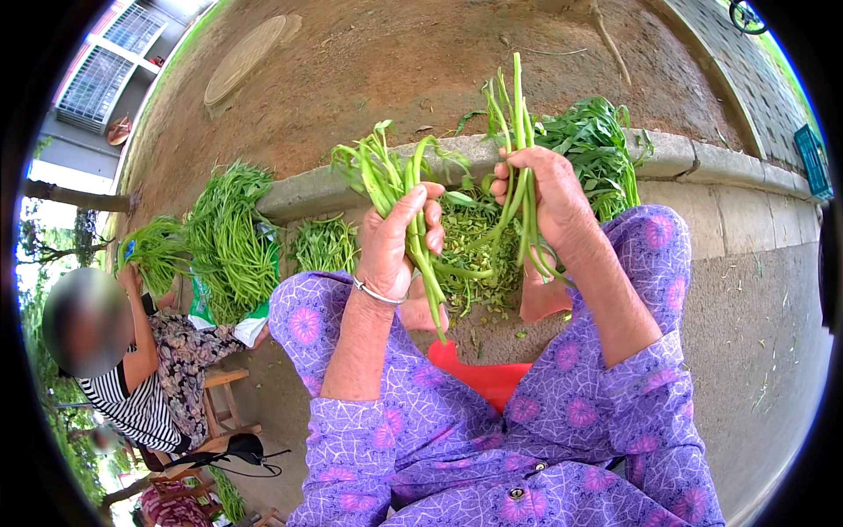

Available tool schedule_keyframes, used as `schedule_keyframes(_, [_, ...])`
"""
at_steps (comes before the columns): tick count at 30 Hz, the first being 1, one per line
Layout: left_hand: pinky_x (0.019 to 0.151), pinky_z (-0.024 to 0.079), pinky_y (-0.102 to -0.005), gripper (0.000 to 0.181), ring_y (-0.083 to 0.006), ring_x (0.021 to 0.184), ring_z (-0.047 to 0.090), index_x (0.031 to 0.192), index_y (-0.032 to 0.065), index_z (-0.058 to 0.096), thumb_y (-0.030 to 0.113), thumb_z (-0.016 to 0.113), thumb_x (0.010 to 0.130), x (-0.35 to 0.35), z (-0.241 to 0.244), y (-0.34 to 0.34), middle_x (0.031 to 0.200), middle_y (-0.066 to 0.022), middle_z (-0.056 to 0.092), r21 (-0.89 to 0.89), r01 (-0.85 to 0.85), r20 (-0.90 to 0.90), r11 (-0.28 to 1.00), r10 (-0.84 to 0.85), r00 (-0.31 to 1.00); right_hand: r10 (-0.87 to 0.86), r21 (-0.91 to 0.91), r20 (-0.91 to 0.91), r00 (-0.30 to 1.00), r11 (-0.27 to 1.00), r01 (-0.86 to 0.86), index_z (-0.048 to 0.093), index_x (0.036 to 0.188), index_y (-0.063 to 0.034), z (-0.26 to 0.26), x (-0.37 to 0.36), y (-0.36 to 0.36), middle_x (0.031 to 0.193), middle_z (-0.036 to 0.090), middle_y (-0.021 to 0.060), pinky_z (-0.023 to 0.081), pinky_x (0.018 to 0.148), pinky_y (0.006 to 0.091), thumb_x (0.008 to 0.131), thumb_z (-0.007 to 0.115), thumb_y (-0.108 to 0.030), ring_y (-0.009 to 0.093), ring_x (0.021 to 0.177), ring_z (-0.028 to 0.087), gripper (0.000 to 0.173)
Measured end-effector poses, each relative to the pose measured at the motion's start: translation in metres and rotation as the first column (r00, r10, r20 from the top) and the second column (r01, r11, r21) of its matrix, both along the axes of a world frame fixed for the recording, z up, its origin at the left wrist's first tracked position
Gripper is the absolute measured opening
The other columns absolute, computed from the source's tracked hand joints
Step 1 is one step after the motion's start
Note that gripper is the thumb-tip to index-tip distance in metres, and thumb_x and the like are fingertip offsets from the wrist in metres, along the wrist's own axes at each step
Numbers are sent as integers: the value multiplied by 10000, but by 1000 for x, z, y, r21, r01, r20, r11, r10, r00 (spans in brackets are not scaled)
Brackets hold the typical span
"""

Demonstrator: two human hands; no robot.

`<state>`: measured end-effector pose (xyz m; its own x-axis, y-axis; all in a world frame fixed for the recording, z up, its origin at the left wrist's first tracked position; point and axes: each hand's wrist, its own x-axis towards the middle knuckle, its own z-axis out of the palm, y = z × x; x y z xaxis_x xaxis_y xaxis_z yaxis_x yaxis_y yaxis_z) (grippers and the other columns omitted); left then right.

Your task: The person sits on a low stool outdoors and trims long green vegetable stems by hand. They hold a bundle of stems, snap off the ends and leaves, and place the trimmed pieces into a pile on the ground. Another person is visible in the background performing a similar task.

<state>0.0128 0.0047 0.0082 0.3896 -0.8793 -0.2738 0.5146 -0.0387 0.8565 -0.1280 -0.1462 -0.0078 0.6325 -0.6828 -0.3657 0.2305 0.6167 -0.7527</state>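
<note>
My left hand (395, 244), with a metal bangle at its wrist, is closed around a bunch of green leafy vegetable stems (416, 227), their leafy ends up and their bare ends hanging over my lap. My right hand (543, 191) grips another bunch of long green stems (519, 112), upright and fanning out below the fist. On the ground between my feet lies a heap of picked leaves and stem bits (477, 263). Beyond my right hand, a pile of leafy greens (593, 145) rests against the curb. A smaller pile of greens (326, 244) lies left of my left hand.
A stone curb (718, 165) crosses in front, with bare soil behind it. At left, a seated person (132, 395) holds greens beside a large heap of long-stemmed greens (230, 244). A red plastic object (481, 379) shows between my legs. A teal crate (813, 161) stands far right.
</note>
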Motion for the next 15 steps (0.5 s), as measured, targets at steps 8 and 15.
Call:
schedule_keyframes(8, [536, 439, -246, 213, -112, 591, 521, 1004, 27, 620, 215, 585, 908, -19, -5, -6, 745, -17, 556, 55, 110, 160, 992, -118, 980, 51, -25, -21, 998, 998, -52, 541, 719, -59, -4, 12, 22, 620, 520, 7, 395, 430, 250, 782, 688, -169, 97, 460, 464, 194])
schedule_keyframes(15, [507, 427, -227, 218, -105, 574, 522, 1016, 32, 635, 216, 593, 907, -26, 4, -11, 720, -15, 570, 31, 204, 212, 979, -206, 955, 48, -131, -92, 995, 990, -60, 552, 712, -32, -5, 14, 23, 544, 502, 3, 352, 386, 233, 780, 703, -205, 75, 430, 435, 240])
